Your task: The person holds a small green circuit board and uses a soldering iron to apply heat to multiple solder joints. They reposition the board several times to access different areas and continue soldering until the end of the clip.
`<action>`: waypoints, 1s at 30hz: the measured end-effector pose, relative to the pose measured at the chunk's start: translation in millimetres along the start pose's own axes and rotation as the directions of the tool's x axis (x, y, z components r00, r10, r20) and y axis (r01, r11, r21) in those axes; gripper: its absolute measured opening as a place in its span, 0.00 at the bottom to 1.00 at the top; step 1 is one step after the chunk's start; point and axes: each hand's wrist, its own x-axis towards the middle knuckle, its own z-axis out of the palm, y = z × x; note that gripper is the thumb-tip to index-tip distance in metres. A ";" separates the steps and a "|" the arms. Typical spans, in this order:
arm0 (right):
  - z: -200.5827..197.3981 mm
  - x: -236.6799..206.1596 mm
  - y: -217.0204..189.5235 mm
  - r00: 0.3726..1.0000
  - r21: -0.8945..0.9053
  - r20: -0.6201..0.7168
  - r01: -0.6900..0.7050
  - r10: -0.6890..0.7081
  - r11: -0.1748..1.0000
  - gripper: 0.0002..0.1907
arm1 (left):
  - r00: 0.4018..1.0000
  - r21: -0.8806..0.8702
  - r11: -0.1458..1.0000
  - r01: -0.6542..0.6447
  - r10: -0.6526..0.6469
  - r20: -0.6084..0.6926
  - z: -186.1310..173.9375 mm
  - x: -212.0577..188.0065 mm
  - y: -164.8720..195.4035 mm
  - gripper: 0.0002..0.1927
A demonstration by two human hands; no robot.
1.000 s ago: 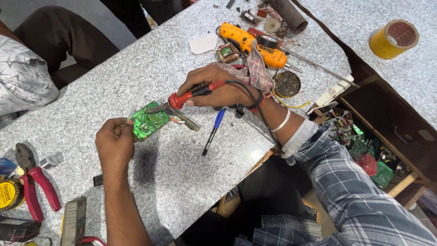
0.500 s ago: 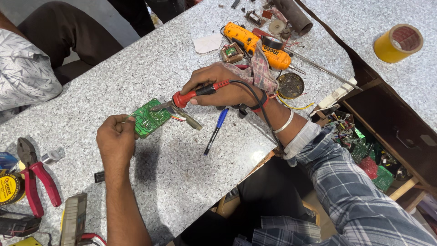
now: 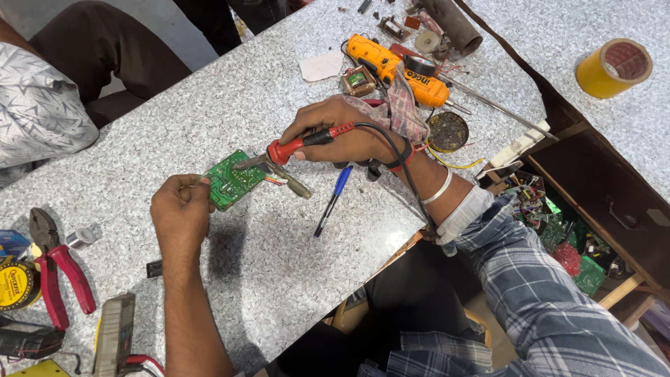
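A green circuit board (image 3: 230,183) is pinched at its edge by the left hand (image 3: 180,215) mid-counter (image 3: 209,91), while a red soldering iron (image 3: 296,146), tip on the board, is gripped in the closed right hand (image 3: 349,131), blue pen (image 3: 333,200) lying just beside.

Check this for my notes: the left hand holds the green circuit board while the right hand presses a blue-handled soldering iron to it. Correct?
Not quite: the head view shows a red-handled soldering iron in the right hand. The left hand does hold the green circuit board.
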 end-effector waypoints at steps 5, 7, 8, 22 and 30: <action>0.0 0.4 0.4 1.000 0.006 0.001 -0.013 0.013 1.000 0.15 | 0.999 -0.060 0.998 -0.032 0.033 0.015 0.1 1.3 -1.9 0.11; -0.2 0.6 -0.4 1.000 0.002 0.000 -0.012 0.012 1.000 0.15 | 0.999 -0.060 0.998 -0.026 0.027 0.018 -0.4 2.0 -2.2 0.11; -0.4 0.8 -0.8 1.000 0.002 0.000 -0.006 0.006 1.000 0.15 | 1.000 -0.060 0.998 -0.023 0.024 0.020 -0.6 2.2 -2.1 0.11; 0.9 -3.4 -2.4 1.000 -0.011 -0.009 0.002 -0.002 1.000 0.15 | 0.996 -0.041 0.998 -0.044 0.041 -0.073 -1.2 -5.6 5.1 0.09; -0.4 -2.6 -3.6 1.000 0.001 0.000 0.009 -0.009 1.000 0.14 | 0.995 -0.044 0.997 -0.070 0.067 -0.075 0.0 -2.4 3.2 0.10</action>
